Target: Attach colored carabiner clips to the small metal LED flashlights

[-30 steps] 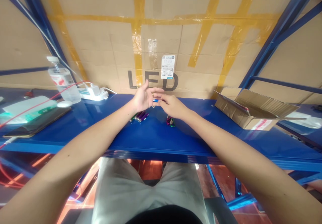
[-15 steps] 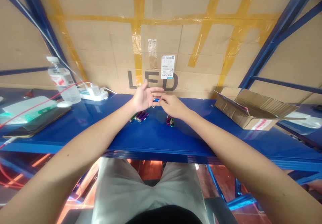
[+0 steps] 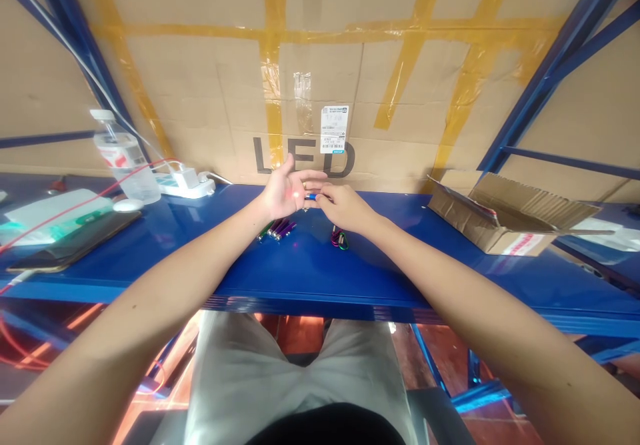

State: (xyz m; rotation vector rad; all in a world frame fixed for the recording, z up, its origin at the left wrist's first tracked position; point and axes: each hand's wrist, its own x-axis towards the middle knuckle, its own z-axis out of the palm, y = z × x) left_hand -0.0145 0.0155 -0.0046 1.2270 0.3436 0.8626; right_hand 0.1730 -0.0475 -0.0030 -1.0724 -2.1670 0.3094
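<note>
My right hand (image 3: 344,207) pinches a small blue cylinder, a mini flashlight or laser pointer (image 3: 311,197), with its tip aimed at my left palm. My left hand (image 3: 287,188) is held up with fingers spread, palm facing the tip, and a small red glow shows on that palm. Both hands hover over the blue metal shelf (image 3: 310,268). Beneath my left hand lie several similar small cylinders, purple and green (image 3: 276,229). Under my right wrist sits a small bunch of colored clips or carabiners (image 3: 339,239).
A large taped cardboard box marked LED (image 3: 305,98) stands behind the shelf. An open small carton (image 3: 510,215) lies at the right. At the left are a water bottle (image 3: 123,159), a white power strip (image 3: 183,183), a red cable and a phone (image 3: 70,248).
The view shifted slightly. A red glow now shows on my left palm near the blue cylinder's tip. The hands have hardly moved.
</note>
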